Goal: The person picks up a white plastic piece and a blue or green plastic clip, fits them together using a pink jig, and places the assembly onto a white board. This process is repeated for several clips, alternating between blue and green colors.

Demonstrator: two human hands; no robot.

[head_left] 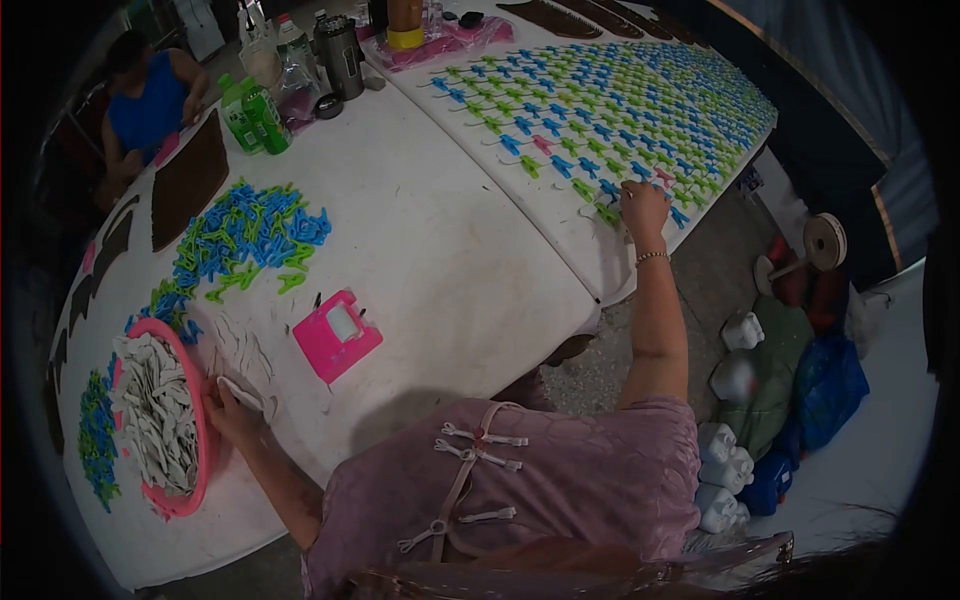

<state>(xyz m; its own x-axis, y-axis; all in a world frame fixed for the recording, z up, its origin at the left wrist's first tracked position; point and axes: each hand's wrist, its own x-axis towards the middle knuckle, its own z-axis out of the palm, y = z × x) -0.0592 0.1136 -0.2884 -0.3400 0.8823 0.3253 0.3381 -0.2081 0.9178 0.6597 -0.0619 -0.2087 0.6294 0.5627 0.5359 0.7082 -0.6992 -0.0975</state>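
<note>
One round pink plastic basin (207, 440) holds many flat white pieces (155, 420). The left hand (232, 412) grasps one; the right hand (643, 208) touches a green plastic clip (608, 214) — grip unclear.

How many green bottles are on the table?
2. One green bottle stands beside the brown sheet; the second bottle is just right of it. More may hide in clutter behind.

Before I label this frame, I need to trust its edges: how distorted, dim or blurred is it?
Head view: heavy fisheye with black corners, so the white table bows; head view light is soft and even, shadows faint; in the head view the far clip rows blur together, while the right hand and left hand stay fairly sharp.
</note>
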